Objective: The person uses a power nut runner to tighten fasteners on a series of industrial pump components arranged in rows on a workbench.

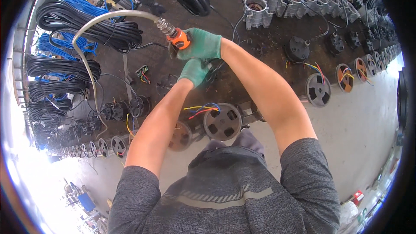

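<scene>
My right hand (201, 44), in a green glove, grips an orange tool (179, 40) on the end of a curved grey hose (93, 24) with a coiled spring collar. Just below it, my left hand (195, 71), also in a green glove, presses down on a dark part on the workbench; the part itself is mostly hidden under the glove. Both forearms reach forward over a round grey motor cover (222, 121) with red, yellow and blue wires (203, 109).
A row of round motor covers (318, 90) with coloured wires runs along the bench's near edge. Coils of black cable (91, 28) and blue cable (52, 45) lie at the left. Grey metal housings (259, 13) stand at the back. Pale floor (368, 134) lies to the right.
</scene>
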Available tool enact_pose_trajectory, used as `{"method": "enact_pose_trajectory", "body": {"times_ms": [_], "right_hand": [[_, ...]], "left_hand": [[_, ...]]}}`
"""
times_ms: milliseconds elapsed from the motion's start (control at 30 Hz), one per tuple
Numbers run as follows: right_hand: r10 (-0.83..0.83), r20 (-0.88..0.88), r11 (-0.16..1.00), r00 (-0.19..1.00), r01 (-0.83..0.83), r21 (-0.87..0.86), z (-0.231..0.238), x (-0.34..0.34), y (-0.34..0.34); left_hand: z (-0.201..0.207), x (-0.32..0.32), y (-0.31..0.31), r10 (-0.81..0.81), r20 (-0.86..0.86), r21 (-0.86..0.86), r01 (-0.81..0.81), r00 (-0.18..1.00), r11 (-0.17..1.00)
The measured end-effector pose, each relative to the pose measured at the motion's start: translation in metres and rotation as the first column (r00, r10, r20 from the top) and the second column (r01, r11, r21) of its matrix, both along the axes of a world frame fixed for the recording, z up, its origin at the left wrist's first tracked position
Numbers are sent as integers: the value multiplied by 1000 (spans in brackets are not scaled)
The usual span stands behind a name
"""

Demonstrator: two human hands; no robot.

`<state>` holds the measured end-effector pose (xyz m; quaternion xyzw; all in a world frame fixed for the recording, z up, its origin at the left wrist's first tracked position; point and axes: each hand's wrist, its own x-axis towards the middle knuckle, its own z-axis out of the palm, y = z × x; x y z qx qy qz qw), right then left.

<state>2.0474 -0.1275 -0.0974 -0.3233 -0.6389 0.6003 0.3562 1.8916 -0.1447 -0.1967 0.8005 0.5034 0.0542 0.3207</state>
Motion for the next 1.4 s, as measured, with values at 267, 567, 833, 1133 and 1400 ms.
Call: {"method": "enact_pose_trajectory", "body": {"times_ms": [267,567,833,1133,1400], "right_hand": [[49,-90,999,995,-49,1,4,9,-6],[55,-4,993,998,-55,-101,7,10,2],[-20,-32,1000,999,20,0,-10,2,3],[-99,-80,995,992,100,13,-14,-7,-5],[-168,4,984,986,168,-55,-3,-13,-17]], "left_hand": [[-20,-6,14,-63,120,-22,66,991,998],[-7,-8,17,-128,33,-67,130,991,989],[12,-18,17,-211,-66,-23,210,975,977],[20,-37,25,-371,-119,-209,342,921,916],[-5,-54,5,-217,-250,-98,198,944,975]]}}
